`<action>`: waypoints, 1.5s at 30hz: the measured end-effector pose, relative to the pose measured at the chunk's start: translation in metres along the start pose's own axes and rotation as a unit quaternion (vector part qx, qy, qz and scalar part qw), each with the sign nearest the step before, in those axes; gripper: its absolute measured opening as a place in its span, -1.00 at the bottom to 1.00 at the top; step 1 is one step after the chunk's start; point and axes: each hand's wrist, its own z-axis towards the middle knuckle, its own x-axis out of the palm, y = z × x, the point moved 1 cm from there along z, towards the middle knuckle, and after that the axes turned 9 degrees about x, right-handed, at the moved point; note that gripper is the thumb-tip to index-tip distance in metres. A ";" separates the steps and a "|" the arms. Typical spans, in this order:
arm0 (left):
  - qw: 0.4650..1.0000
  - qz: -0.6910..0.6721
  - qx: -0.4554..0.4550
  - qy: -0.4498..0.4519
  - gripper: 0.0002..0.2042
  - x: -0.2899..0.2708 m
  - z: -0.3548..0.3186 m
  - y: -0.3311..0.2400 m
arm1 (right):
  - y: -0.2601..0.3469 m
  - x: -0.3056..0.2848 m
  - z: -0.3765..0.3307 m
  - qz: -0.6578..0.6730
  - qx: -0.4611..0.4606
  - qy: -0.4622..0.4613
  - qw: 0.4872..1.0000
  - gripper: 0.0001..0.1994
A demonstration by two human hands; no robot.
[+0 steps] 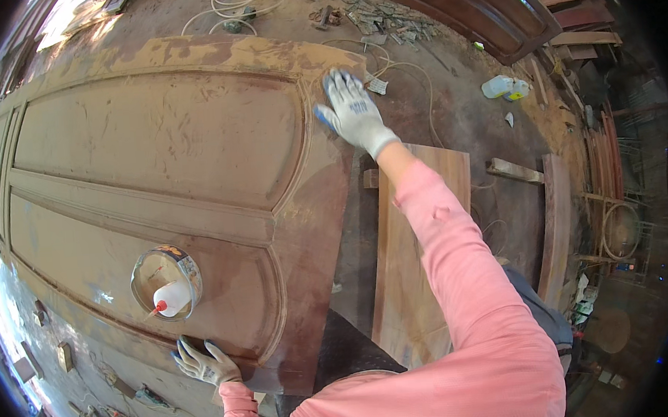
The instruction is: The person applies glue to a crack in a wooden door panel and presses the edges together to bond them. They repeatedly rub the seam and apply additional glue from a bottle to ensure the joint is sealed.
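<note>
A large brown panelled wooden door [159, 143] lies flat in front of me, its surface patchy with dust. My right hand [354, 112], in a white knit glove with blue-coated fingertips, rests palm down on the door's far right corner with its fingers stretched. On the near edge lies my left hand [207, 364], gloved the same way, fingers extended and slightly apart. Neither hand shows anything held. Close to the left hand a round tin [194, 271] stands on the door, and a white squeeze bottle [173, 299] with a red cap leans inside it.
Right of the door are a wooden board [405, 281] and a narrower plank [555, 216]. Beyond, plastic jugs [505, 86] stand on the floor near another dark panelled door [451, 6]. A pale hose [246, 1] coils at the back, beside scattered scraps [390, 18].
</note>
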 end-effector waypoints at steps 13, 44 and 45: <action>1.000 -0.001 0.000 0.008 -0.35 0.001 0.000 0.000 | 0.029 0.003 0.035 0.012 0.028 -0.001 1.000 -0.19; 0.999 -0.002 -0.022 0.023 -0.36 -0.001 -0.001 0.002 | 0.031 0.006 -0.053 -0.038 0.170 -0.004 0.985 -0.15; 1.000 -0.002 -0.017 0.019 -0.36 0.000 -0.001 0.002 | 0.030 0.005 -0.057 -0.050 0.162 -0.010 0.985 -0.15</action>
